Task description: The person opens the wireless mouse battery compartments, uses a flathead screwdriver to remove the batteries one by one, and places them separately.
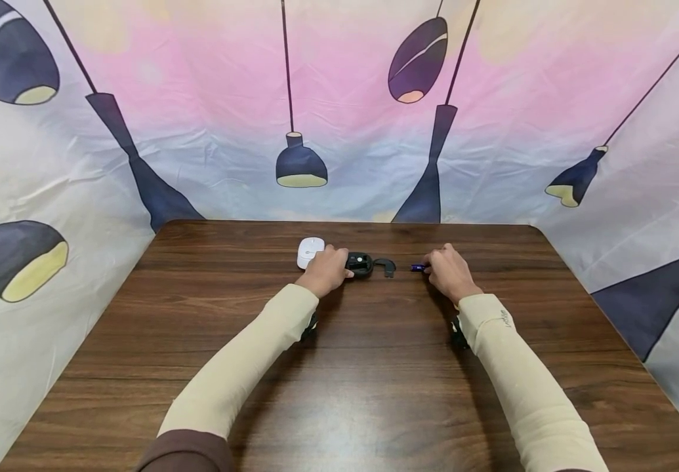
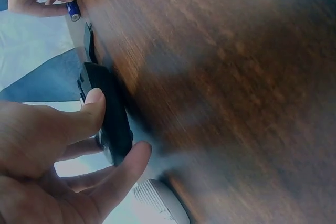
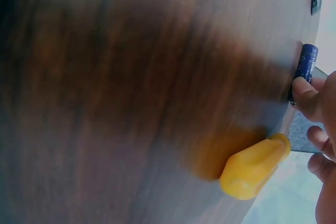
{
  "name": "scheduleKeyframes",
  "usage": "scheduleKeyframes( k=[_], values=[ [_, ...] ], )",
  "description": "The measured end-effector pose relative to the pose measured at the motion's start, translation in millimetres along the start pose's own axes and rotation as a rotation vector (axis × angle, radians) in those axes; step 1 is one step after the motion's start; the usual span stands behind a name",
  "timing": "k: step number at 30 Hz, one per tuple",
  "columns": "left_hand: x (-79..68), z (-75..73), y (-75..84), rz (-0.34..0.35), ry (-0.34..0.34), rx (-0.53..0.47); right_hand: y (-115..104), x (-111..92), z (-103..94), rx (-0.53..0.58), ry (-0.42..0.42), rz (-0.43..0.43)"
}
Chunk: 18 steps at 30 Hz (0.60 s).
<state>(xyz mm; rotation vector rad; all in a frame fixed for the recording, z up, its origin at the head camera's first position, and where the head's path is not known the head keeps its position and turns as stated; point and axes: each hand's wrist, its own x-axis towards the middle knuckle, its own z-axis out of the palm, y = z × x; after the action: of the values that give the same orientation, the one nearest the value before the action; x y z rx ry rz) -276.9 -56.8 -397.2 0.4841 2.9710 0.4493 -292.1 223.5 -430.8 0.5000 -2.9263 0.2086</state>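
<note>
My left hand (image 1: pixel 325 270) grips a black computer mouse (image 1: pixel 365 266) by its near end. Its underside faces up and the battery compartment is uncovered. In the left wrist view, thumb and fingers hold the sides of the black mouse (image 2: pixel 114 111). My right hand (image 1: pixel 449 271) pinches a blue cylindrical battery (image 3: pixel 306 60) between thumb and finger, low over the table or touching it; I cannot tell which. Between the black mouse and the battery lies a curved black battery cover (image 1: pixel 388 266).
A white computer mouse (image 1: pixel 309 248) lies behind my left hand. Close to my right hand is a yellow handle (image 3: pixel 252 169), hidden in the head view. The brown wooden table (image 1: pixel 345 380) ends at a printed cloth backdrop (image 1: pixel 227 157).
</note>
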Motion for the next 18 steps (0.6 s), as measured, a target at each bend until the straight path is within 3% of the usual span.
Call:
scheduleKeyframes(
  k=[9,18],
  values=[
    [-0.7,-2.1,2.3,-0.001,-0.034,0.02,-1.6,-1.7,-0.4,0.108,-0.053,0.088],
    [-2.8,-5.5,1.9,0.014,-0.04,0.004,-1.7,-2.9,-3.8,0.134,-0.082,0.11]
  ],
)
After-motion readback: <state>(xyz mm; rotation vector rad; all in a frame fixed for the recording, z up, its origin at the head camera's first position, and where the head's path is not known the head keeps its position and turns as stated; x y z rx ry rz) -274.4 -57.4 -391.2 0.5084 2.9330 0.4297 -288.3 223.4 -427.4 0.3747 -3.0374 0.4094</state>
